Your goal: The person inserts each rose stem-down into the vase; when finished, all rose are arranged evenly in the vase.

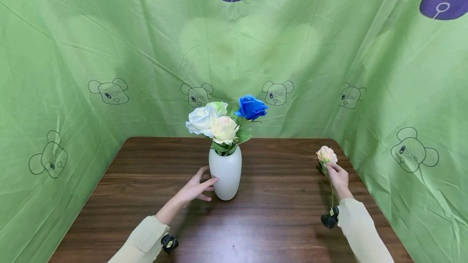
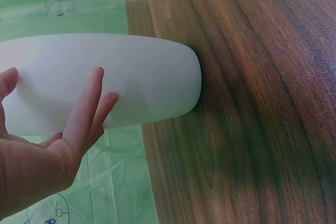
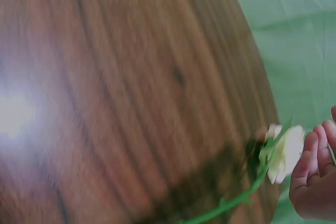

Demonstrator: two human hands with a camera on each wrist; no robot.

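A white vase [image 1: 226,173] stands upright on the wooden table, holding several flowers: a blue rose [image 1: 251,108], a cream rose [image 1: 224,130] and a pale bluish-white rose [image 1: 201,121] among them. My left hand [image 1: 199,186] grips the vase from its left side, thumb across the front; in the left wrist view two fingers [image 2: 90,93] are spread toward its base. Over at the right, my right hand [image 1: 338,175] pinches a pale pink rose [image 1: 326,154] just under its bloom. Its long green stem [image 3: 226,203] trails back past the wrist.
The brown table [image 1: 278,214] runs back to a green printed cloth [image 1: 234,52] that hangs behind and along both sides. Black wrist cameras sit below each cuff, the right one [image 1: 330,217] overlapping the rose stem's lower end in the head view.
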